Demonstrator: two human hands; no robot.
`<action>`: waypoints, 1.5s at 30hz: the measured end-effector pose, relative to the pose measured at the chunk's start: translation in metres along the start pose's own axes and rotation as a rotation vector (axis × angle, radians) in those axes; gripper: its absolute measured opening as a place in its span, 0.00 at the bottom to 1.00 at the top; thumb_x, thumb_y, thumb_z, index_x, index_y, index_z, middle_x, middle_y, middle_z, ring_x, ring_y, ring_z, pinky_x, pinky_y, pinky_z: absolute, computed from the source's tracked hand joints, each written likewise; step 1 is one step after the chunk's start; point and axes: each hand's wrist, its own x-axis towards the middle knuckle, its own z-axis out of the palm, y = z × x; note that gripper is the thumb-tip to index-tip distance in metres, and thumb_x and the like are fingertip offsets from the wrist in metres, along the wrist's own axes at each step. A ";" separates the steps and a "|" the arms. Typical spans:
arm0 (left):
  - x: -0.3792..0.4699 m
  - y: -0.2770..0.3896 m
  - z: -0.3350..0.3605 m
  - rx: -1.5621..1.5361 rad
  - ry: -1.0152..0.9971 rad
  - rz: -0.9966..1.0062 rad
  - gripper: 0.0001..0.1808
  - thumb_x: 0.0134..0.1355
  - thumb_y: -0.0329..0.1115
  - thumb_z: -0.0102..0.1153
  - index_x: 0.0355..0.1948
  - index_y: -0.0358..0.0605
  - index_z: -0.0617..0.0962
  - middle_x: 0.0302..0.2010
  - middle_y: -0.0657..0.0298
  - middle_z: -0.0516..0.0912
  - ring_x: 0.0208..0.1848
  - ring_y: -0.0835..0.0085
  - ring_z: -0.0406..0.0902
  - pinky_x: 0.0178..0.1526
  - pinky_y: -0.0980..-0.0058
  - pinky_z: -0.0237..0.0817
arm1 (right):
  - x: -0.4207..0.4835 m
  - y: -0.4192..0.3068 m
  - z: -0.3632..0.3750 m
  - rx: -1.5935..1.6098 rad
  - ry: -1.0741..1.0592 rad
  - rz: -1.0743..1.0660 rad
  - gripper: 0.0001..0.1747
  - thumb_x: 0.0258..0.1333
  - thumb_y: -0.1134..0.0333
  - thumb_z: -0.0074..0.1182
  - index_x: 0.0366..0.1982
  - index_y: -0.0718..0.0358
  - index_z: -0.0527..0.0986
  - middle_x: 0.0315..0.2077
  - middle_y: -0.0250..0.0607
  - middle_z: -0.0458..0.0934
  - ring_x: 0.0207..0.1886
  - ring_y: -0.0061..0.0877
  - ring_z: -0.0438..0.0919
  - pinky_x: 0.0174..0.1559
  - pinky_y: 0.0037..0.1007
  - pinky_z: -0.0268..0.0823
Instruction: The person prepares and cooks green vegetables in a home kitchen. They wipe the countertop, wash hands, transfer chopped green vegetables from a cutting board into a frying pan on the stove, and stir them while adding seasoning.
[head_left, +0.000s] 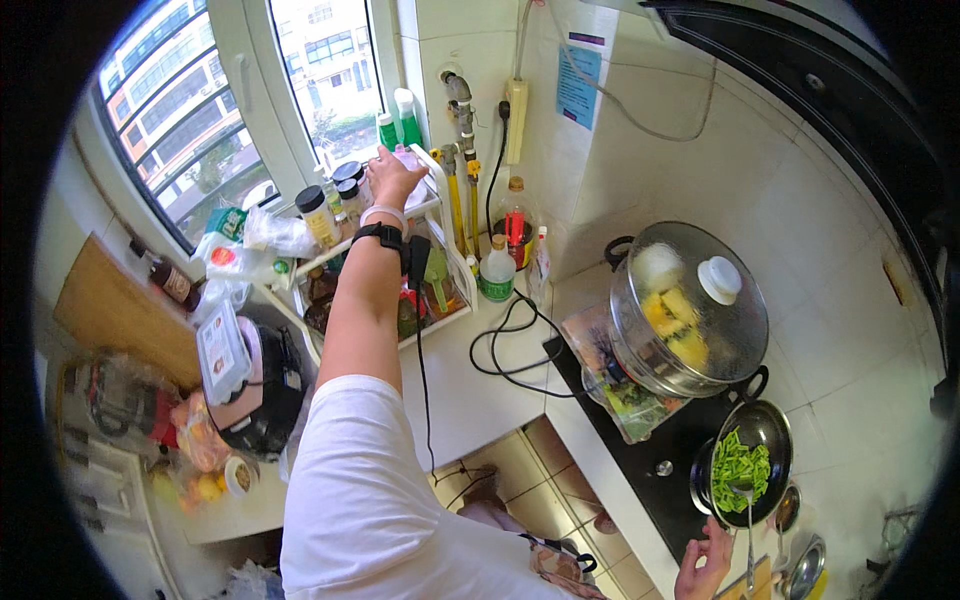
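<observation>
My left hand (393, 180) reaches over the top of a white storage rack (457, 262), fingers apart. Right by it is a pinkish clear container (409, 159); contact between them cannot be made out. Jars, among them a black-lidded seasoning jar (318, 214), line the rack's top to the left of the hand. At the lower right, my right hand (705, 561) is half curled with a gap between thumb and fingers, close to the rim of a black wok (780, 442). Chopped green vegetables (739, 461) lie in the wok with a metal spatula (750, 525) resting among them.
A glass-lidded steamer (637, 360) with yellow chunks stands on the black cooktop (637, 465). A black cable (495, 367) loops over the counter near a green-labelled bottle (497, 271). Yellow gas pipes (454, 202) rise behind. A rice cooker (279, 390) sits left.
</observation>
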 end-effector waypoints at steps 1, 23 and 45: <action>0.009 -0.003 0.005 -0.037 -0.011 0.035 0.51 0.46 0.52 0.71 0.64 0.39 0.59 0.58 0.43 0.68 0.63 0.48 0.64 0.61 0.59 0.61 | 0.002 -0.016 0.008 0.031 -0.059 0.175 0.19 0.53 0.74 0.51 0.48 0.65 0.75 0.43 0.54 0.78 0.48 0.51 0.74 0.52 0.40 0.65; -0.084 -0.071 0.032 -0.295 0.299 0.568 0.57 0.40 0.37 0.74 0.68 0.37 0.54 0.63 0.40 0.62 0.65 0.46 0.60 0.65 0.56 0.55 | 0.096 -0.105 0.086 0.226 -0.170 -0.182 0.21 0.51 0.79 0.52 0.50 0.66 0.74 0.41 0.48 0.74 0.29 0.28 0.75 0.32 0.26 0.70; -0.254 0.021 -0.063 -0.862 -0.318 1.098 0.60 0.31 0.30 0.76 0.68 0.40 0.58 0.54 0.51 0.75 0.55 0.55 0.74 0.56 0.61 0.66 | 0.135 -0.186 0.083 0.378 -0.119 -0.707 0.29 0.45 0.72 0.65 0.53 0.62 0.74 0.43 0.47 0.76 0.31 0.29 0.78 0.35 0.27 0.72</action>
